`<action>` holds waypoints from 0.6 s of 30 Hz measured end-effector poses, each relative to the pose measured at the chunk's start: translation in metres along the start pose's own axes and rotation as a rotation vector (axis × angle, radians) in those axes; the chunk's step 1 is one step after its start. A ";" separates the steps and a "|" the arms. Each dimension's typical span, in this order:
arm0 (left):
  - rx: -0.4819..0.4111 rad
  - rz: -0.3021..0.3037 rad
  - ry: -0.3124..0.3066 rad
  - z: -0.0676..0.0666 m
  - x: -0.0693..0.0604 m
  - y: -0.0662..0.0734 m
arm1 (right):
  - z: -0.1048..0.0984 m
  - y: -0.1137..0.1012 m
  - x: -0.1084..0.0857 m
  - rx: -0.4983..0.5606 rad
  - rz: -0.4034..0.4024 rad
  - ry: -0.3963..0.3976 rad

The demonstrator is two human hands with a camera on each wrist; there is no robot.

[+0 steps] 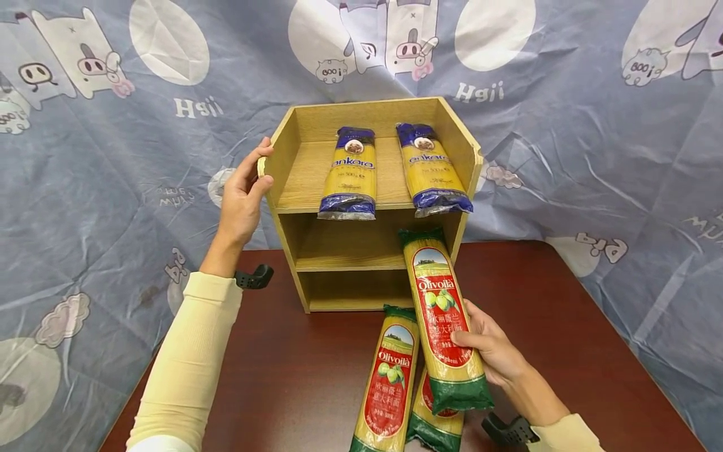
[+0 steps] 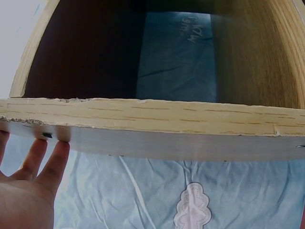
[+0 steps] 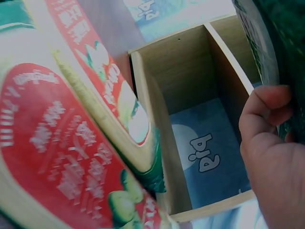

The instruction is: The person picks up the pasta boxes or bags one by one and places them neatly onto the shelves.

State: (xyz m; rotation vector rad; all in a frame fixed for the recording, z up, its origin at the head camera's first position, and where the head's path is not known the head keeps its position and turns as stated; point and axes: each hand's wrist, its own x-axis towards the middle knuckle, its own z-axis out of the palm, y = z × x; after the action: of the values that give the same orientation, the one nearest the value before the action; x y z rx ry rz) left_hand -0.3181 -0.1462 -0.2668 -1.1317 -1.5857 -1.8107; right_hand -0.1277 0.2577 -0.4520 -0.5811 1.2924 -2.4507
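My right hand [image 1: 490, 345] grips a spaghetti pack [image 1: 443, 301] with green ends and a red label, thumb across its front. The pack is tilted, its top end before the middle compartment of a wooden shelf [image 1: 350, 260]. My left hand [image 1: 241, 194] touches the shelf's left side panel near the top; in the left wrist view its extended fingers [image 2: 55, 164] meet the panel's outer face. Below the held pack, another red-labelled spaghetti pack [image 1: 388, 383] lies on the table, beside a third pack [image 1: 435, 420] that is partly hidden.
Two yellow-and-blue pasta packs, one left [image 1: 350, 172] and one right [image 1: 432, 166], lie on the shelf's top level, their ends jutting past the front edge. The dark red table [image 1: 271, 376] carries the shelf. A patterned blue cloth [image 1: 226, 63] hangs behind and around it.
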 end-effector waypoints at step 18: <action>-0.016 -0.015 0.007 0.001 0.000 -0.001 | -0.002 -0.017 0.052 -0.096 -0.039 0.191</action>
State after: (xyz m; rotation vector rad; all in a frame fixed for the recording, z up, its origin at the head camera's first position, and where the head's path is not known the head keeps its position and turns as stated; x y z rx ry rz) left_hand -0.3182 -0.1452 -0.2675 -1.1225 -1.5829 -1.8379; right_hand -0.1756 0.2452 -0.4279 -0.4062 1.4914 -2.5386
